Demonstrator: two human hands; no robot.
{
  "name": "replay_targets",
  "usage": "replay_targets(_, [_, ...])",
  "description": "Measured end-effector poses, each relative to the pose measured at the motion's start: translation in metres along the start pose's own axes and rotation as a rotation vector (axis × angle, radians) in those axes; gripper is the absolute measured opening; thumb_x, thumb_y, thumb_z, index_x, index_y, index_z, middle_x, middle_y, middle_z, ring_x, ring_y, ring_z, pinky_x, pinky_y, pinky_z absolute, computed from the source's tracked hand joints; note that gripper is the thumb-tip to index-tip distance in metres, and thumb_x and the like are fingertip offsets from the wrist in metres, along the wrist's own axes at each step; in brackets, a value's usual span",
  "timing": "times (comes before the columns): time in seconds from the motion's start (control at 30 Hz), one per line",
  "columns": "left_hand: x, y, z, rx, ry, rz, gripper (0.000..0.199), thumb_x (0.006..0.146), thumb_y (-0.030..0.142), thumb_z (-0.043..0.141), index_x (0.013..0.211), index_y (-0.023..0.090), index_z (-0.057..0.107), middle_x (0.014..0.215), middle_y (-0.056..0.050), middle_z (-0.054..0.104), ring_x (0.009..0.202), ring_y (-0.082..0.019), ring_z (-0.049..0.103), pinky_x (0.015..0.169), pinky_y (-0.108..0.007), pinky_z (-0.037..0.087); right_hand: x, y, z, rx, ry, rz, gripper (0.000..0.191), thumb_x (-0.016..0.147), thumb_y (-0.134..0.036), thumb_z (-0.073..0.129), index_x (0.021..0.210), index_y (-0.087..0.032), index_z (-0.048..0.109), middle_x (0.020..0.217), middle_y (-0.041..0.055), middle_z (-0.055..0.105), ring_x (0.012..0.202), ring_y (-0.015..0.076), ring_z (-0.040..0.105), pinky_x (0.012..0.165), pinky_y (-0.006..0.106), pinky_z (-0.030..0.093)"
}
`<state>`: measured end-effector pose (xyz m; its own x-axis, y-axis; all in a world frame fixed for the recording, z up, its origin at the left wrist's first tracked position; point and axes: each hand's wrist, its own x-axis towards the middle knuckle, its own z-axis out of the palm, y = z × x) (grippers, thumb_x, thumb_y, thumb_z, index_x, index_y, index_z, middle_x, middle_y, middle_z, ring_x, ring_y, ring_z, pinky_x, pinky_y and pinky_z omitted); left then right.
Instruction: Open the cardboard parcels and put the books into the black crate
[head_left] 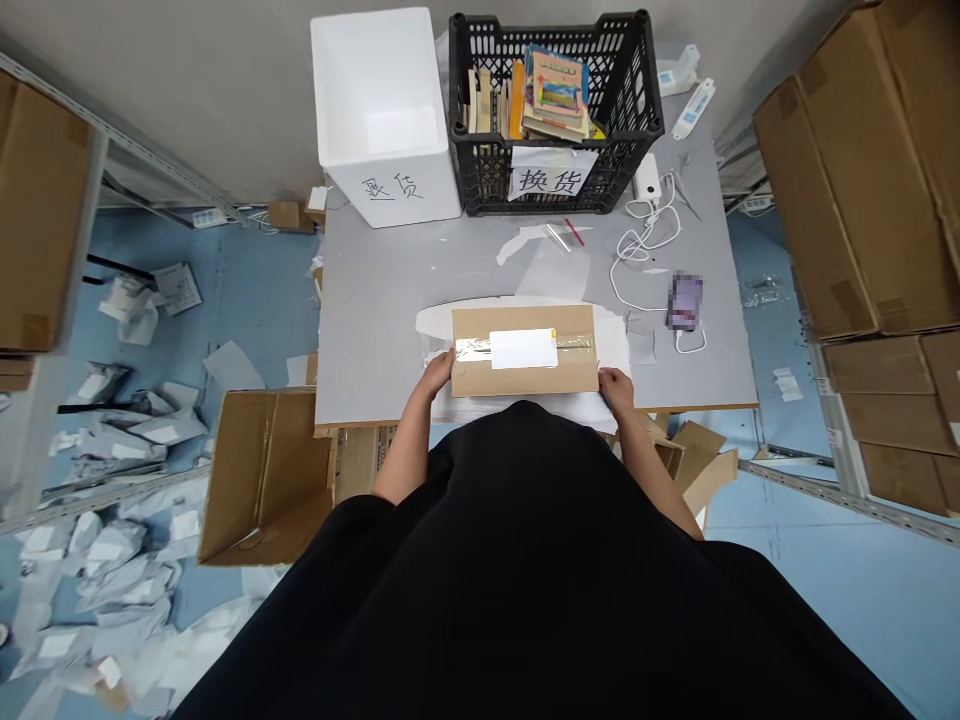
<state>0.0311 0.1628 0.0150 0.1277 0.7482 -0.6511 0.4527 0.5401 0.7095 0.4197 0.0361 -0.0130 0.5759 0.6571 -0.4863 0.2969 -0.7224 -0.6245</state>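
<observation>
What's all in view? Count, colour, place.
table: 1, grey, centre
parcel: 1, brown, on table
label: 1, white, on parcel
sheeting: some, white, under parcel
tub: 1, white, table's far left
crate: 1, black, right of tub
sign: 1, white, on crate
books: several, mixed, in crate
phone: 1, purple, table's right
cable: uncounted, white, by phone
floor: 1, blue, below
carton: 1, brown, left of table
bags: many, grey, left floor
boxes: several, brown, both sides
clothing: 1, black, bottom
left hand: 1, bare, parcel's left end
right hand: 1, bare, parcel's right end
</observation>
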Motion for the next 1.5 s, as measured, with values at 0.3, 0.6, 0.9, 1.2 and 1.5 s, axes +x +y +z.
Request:
replay_targets(0.3, [-0.003,0.001,0.0,-0.053,0.066,0.048,0.051,0.09,0.06,0.051,0.107,0.016,0.068,0.118,-0.013,0.071,0.107,-0.026,0.064,0.094,-0.038,0.048,-0.002,0.036,0.017,-0.642,0.059,-0.023,0.045,0.092,-0.035,0.056,0.131,-0.012,0.059,0.133,0.0208,0.056,0.122,0.0315,0.05,0.1,0.039,0.041])
replay_targets(0.6, [-0.006,0.009,-0.016,-0.234,-0.118,0.215,0.058,0.085,0.061,0.065,0.13,0.025,0.057,0.147,-0.01,0.056,0.134,-0.025,0.054,0.113,-0.043,0.042,0.018,0.051,0.008,-0.607,-0.011,-0.081,0.031,0.085,-0.024,0.057,0.114,-0.014,0.051,0.111,0.0143,0.058,0.106,0.0272,0.052,0.091,0.037,0.043])
replay_targets(0.9, [-0.003,0.011,-0.023,-0.174,-0.208,0.218,0.071,0.073,0.04,0.08,0.136,0.025,0.05,0.152,-0.011,0.05,0.129,-0.027,0.057,0.114,-0.048,0.043,0.005,0.033,-0.029,-0.28,0.326,-0.048,0.032,0.084,-0.033,0.05,0.112,-0.019,0.046,0.109,0.0127,0.06,0.1,0.028,0.059,0.088,0.04,0.046])
replay_targets(1.2, [-0.006,0.019,-0.031,-0.106,-0.259,0.21,0.078,0.069,0.038,0.083,0.137,0.024,0.049,0.155,-0.013,0.046,0.134,-0.029,0.054,0.114,-0.048,0.044,-0.069,-0.121,-0.058,-0.664,0.11,-0.549,0.04,0.099,-0.032,0.041,0.136,-0.021,0.053,0.117,0.0149,0.069,0.098,0.0291,0.064,0.078,0.033,0.043])
replay_targets(1.5, [-0.016,0.026,-0.031,-0.112,-0.245,0.188,0.083,0.069,0.041,0.085,0.14,0.023,0.047,0.157,-0.013,0.044,0.134,-0.031,0.052,0.112,-0.046,0.045,-0.116,-0.231,0.026,-1.233,-0.367,-0.97,0.042,0.102,-0.015,0.037,0.139,-0.025,0.054,0.115,0.0135,0.07,0.094,0.0237,0.067,0.072,0.03,0.041])
